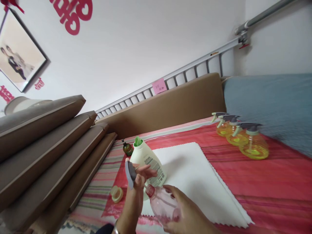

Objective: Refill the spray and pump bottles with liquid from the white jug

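Note:
My left hand [139, 186] grips a grey spray head [131, 174] just above the mouth of a clear pink bottle [162, 204]. Its thin tube runs toward the bottle neck; whether the end is inside I cannot tell. My right hand [186, 211] is wrapped around the pink bottle, which tilts with its neck toward my left hand. Right behind my left hand a pale green detergent jug [148, 156] stands with a green spout showing at its open top. A pale round cap [116, 194] lies left of my left wrist.
A white scalloped mat [195, 172] lies on the red striped cloth [273, 182]. Several spray bottles with yellow liquid [254, 146] stand at the right. A dark pump bottle [127, 148] is behind the jug. Brown cushions [48, 156] are stacked at the left.

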Action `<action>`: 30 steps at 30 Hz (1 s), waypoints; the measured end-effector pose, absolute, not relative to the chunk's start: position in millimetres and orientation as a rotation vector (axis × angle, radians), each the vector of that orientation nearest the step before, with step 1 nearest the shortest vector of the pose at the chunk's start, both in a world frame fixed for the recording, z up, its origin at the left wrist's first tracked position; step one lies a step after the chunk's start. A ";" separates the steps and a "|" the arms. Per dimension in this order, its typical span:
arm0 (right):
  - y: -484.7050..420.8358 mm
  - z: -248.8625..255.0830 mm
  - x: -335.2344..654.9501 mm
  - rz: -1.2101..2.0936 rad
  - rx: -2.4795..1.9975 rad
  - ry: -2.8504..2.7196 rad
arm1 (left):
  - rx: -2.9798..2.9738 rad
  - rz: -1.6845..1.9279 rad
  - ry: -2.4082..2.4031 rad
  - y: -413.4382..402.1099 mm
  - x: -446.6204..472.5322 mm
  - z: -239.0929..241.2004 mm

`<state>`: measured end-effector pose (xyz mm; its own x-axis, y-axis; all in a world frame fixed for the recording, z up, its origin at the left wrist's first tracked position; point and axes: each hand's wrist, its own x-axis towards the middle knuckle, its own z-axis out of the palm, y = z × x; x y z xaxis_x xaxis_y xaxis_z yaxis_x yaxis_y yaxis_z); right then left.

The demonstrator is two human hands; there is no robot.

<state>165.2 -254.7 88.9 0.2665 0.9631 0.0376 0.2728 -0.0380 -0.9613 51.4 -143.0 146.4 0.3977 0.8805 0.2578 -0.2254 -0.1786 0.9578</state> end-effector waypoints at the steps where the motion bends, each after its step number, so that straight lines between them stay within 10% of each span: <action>1: -255.0 89.1 164.5 0.856 -1.525 -1.203 | 1.408 1.127 0.580 -145.2 51.0 147.2; 30: -263.2 93.0 168.8 1.246 -0.953 -1.079 | 1.437 0.577 0.506 -156.4 37.9 132.1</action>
